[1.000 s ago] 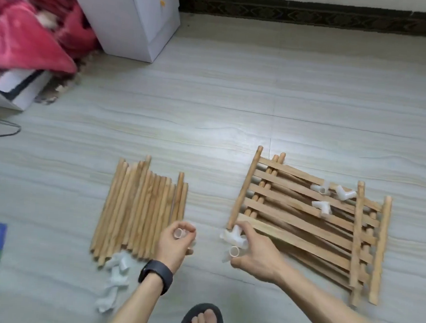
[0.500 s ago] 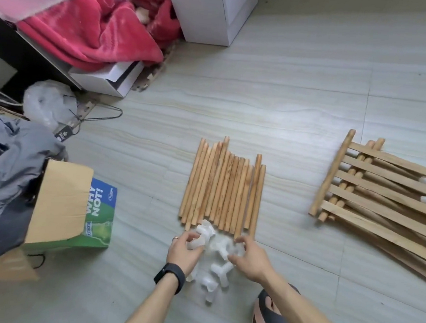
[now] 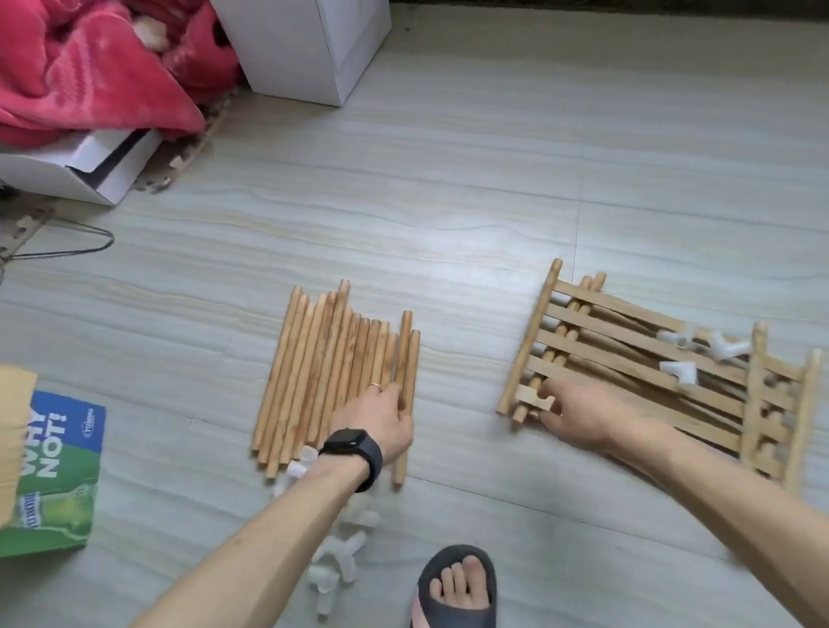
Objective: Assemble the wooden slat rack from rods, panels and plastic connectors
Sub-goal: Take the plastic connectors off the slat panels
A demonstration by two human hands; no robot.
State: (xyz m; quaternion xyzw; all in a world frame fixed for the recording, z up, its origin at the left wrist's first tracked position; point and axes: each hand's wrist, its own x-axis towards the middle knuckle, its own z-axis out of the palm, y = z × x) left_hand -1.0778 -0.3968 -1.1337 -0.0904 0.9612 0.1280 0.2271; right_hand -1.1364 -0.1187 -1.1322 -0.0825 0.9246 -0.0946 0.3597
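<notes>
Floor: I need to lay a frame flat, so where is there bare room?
Free: the strip of floor between the rods and the slat panels, and the wide stretch beyond both, up to the white cabinet. Crowded: nearest the person, around the connectors and the sandalled foot.

Round wooden rods (image 3: 334,381) lie flat, side by side, mid-floor. Slat panels (image 3: 643,379) are stacked flat and skewed to the right. Three white connectors (image 3: 678,371) rest on top. A loose connector heap (image 3: 337,553) lies at the rods' near ends.
</notes>
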